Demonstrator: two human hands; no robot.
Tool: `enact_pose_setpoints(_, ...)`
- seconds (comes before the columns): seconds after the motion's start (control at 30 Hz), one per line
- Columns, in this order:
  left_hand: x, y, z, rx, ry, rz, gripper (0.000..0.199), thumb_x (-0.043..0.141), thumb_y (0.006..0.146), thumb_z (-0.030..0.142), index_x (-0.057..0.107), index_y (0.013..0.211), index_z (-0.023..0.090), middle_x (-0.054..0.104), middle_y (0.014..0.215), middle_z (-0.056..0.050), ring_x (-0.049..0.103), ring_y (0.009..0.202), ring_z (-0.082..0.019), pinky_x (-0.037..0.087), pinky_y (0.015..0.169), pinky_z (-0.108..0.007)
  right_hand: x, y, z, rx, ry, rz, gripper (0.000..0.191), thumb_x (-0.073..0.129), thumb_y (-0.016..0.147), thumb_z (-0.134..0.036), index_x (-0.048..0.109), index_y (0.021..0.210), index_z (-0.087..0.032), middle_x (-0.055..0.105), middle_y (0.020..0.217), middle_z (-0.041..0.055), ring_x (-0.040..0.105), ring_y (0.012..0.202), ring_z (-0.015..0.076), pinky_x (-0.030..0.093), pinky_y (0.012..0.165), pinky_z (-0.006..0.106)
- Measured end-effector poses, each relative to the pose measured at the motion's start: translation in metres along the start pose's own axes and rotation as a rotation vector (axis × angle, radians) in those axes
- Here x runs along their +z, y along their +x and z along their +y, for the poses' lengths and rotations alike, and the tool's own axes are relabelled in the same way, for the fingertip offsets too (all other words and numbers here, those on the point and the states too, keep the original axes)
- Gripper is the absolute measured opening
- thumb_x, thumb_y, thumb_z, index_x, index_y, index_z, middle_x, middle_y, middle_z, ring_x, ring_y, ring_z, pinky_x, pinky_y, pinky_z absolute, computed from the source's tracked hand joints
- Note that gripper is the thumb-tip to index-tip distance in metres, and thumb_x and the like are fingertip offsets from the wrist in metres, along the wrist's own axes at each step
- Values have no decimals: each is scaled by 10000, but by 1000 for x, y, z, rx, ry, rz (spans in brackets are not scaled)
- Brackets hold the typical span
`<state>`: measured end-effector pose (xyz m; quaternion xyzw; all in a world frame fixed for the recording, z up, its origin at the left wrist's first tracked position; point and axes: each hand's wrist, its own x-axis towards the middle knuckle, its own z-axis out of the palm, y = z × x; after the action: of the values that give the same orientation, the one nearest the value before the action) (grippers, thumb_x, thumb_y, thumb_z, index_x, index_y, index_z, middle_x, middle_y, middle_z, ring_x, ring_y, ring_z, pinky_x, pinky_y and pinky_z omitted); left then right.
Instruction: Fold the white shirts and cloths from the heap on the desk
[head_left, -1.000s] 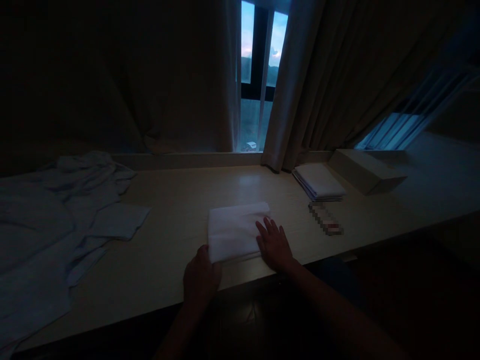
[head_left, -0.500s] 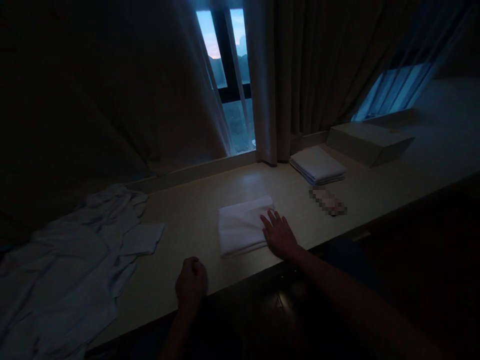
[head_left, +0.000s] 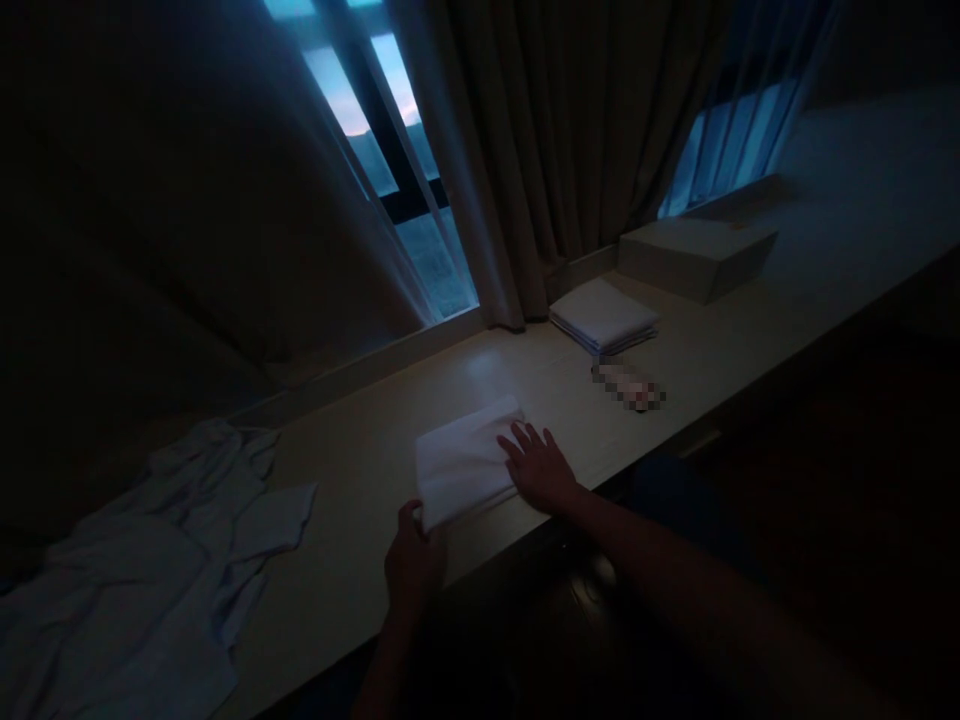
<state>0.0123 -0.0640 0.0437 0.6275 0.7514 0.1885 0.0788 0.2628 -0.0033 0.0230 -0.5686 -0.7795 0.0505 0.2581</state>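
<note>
A folded white cloth (head_left: 465, 460) lies on the pale counter (head_left: 360, 460) near its front edge. My right hand (head_left: 540, 465) rests on the right end of this cloth with its fingers spread. At the cloth's near left corner is my left hand (head_left: 414, 560), its fingers curled around that corner. To the left spreads a loose heap of white cloth (head_left: 150, 570). Farther back on the right sits a stack of folded white cloths (head_left: 604, 315), with a small blurred-out object (head_left: 628, 385) just in front of it.
A pale box (head_left: 697, 255) stands behind the stack at the right. Brown curtains (head_left: 540, 150) hang along the back of the counter, beside a window (head_left: 375, 150). The room is dim, and the counter's front edge drops into darkness.
My left hand has moved right to the folded cloth and taken its near left corner. My right hand has stayed on the cloth. The view has turned and tilted somewhat.
</note>
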Motion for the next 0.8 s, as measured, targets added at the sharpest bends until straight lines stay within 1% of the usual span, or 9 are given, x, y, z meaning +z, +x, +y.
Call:
enact_pose_setpoints(0.13,2,-12,-11,252,65,-22,467,377,889,305,473,1344,258,572,924,-48,577,835,-176,465,768,-307,1,-1,-1,-26,30,7,516,407,958,-360,311,1462,-309,233,1558,40,153,1435,286,107,1133,564)
enact_pose_setpoints(0.23,6,-19,-17,296,108,21,457,384,894,306,505,1331,255,492,942,-58,549,844,-175,479,795,-324,2,1,1,15,93,46,503,418,954,-382,365,1435,-244,312,1525,85,241,1407,273,152,1135,526)
enact_pose_setpoints(0.3,8,-21,-20,305,84,55,448,410,887,307,519,1320,261,456,1021,-69,539,894,-174,488,814,-325,0,4,8,103,194,125,450,386,965,-366,438,1376,-189,425,1446,122,368,1337,243,257,1109,462)
enact_pose_setpoints(0.37,10,-21,-22,315,41,89,419,429,880,307,561,1275,257,428,1103,-82,530,948,-179,499,825,-330,-2,7,18,271,345,235,408,353,969,-336,492,1306,-153,535,1316,144,517,1185,216,395,1006,398)
enact_pose_setpoints(0.43,10,-22,-23,335,-8,116,375,443,874,302,614,1202,244,407,1181,-96,527,972,-184,509,837,-346,-3,7,28,435,500,305,379,372,955,-328,513,1257,-148,607,1177,126,607,987,192,479,864,350)
enact_pose_setpoints(0.47,9,-22,-22,345,-29,124,355,445,873,297,630,1171,242,399,1222,-102,529,984,-187,513,849,-359,-4,6,32,474,563,311,365,405,940,-333,517,1238,-155,625,1124,107,622,897,177,494,808,329)
enact_pose_setpoints(0.57,7,-24,-16,357,-58,143,313,463,864,293,639,1122,265,395,1320,-106,503,1128,-231,495,938,-426,-5,-2,36,444,627,277,366,527,875,-350,529,1189,-162,640,1042,69,609,764,145,495,744,293)
enact_pose_setpoints(0.67,4,-25,-8,361,-41,130,313,514,841,328,601,1140,295,412,1385,-84,388,1310,-272,433,1036,-502,-5,-10,30,380,544,290,414,585,832,-335,525,1193,-141,617,1082,92,596,846,162,484,798,303)
enact_pose_setpoints(0.8,0,-26,1,415,-10,72,319,507,853,345,565,1166,321,499,1365,-51,331,1375,-259,368,1098,-540,-8,-16,25,261,466,259,394,584,788,-198,543,1177,-155,618,1075,82,579,943,183,464,862,321)
